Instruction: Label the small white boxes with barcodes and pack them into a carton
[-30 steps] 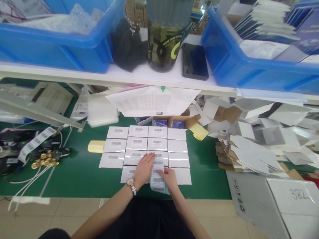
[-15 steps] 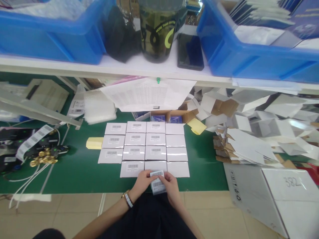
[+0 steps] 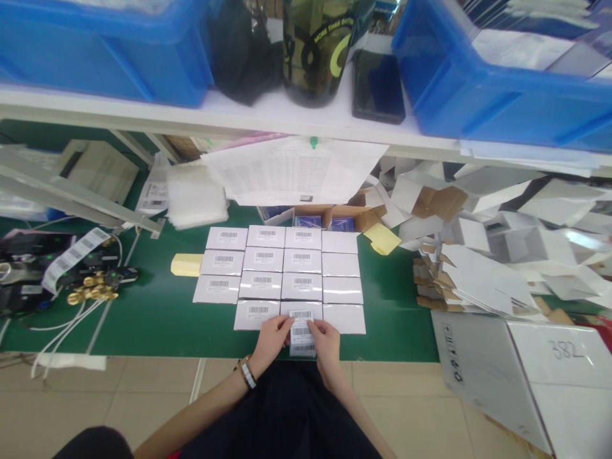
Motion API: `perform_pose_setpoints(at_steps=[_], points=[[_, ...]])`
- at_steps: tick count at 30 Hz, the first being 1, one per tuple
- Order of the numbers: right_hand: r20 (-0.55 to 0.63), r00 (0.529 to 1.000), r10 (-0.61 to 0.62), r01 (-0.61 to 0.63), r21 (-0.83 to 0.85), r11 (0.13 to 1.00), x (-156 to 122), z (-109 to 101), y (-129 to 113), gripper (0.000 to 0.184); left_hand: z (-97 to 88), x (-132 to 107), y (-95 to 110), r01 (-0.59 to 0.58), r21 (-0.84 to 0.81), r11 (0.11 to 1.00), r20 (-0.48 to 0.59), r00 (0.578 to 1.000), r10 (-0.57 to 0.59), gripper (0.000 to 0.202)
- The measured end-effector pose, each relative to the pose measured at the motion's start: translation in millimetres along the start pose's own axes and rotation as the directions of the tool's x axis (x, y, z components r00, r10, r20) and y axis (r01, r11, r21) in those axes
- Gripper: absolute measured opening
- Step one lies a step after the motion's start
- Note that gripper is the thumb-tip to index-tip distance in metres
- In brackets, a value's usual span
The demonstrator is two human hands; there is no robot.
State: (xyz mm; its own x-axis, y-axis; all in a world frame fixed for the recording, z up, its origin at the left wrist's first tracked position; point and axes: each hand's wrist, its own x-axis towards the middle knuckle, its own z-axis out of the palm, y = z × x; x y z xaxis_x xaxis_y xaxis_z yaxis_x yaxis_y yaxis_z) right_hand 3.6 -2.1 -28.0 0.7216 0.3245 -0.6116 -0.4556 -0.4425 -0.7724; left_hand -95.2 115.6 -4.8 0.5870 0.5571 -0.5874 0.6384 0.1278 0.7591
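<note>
Label strip (image 3: 301, 336) between both hands (image 3: 270, 339) (image 3: 327, 344)

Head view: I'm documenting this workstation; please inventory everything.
Table: one, green, centre
Shelf: one, white, top
Bins: two, blue, shelf
Bottle: one, olive, shelf
Phone: one, black, shelf
Bundle: one, black, shelf
Papers: several, white, below shelf
Sheets: one stack, whitish, left
Boxes: fifteen, white, table centre
Scraps: two, yellow, beside boxes
Packs: two visible, blue, behind boxes
Label strip: one, white, table front
Fittings: several, gold, left
Devices: several, black, left
Other strip: one, white, over devices
Cartons: many, mostly white, right
Carton 382: one, white, lower right
Left hand: one, bare, holding label strip
Right hand: one, bare, holding label strip
</note>
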Motion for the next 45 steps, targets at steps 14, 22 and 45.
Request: perform_pose_setpoints(at_steps=[14,22,45], points=[[-0.054,0.993,-0.107,0.089,-0.264,0.96,6.5,1.3,-1.0,0.035,8.0,-15.0,-0.3,-0.681,0.445,0.581,0.231,0.714,0.661,0.048],[-0.042,0.991,-0.131,0.11,-0.324,0.94,6.4,0.3,-3.6,0.034,12.7,-9.7,-3.4,-0.682,0.464,0.566,0.272,0.717,0.641,0.054],[0.501,0.854,0.144,-0.07,-0.164,0.984,-22.0,-35.6,21.8,0.031,-15.6,1.8,-16.0,-0.626,0.63,0.46,0.28,0.735,0.618,0.059]])
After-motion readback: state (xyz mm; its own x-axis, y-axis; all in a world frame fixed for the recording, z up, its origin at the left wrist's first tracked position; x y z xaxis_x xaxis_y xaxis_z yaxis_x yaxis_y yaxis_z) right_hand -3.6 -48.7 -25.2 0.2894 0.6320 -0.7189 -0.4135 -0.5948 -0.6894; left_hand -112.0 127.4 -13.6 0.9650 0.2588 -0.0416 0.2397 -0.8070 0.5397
